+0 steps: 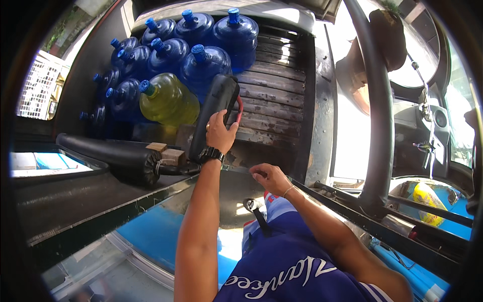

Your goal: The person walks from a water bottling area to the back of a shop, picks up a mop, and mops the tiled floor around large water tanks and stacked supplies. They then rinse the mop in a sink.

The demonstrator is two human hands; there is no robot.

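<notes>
My left hand [221, 131], wearing a black watch, rests with fingers curved over a black padded bar [215, 97] with a red handle [239, 108] on its right side. My right hand [267, 176] hangs over the metal ledge, fingers loosely bent and apart, with nothing seen in it. Beyond the bar, several blue water jugs [234, 43] with blue caps and one yellowish-green jug [168, 105] stand on the slatted truck bed [274, 75]. Wooden blocks [172, 157] sit beside a horizontal black padded bar [108, 151].
A metal rail [372, 126] runs up the right side, with a person's arm [359, 90] beyond it and a yellow package [427, 201] lower down. A dark ledge [100, 226] crosses below the bed, above light blue bodywork [151, 236]. The bed's right part shows bare slats.
</notes>
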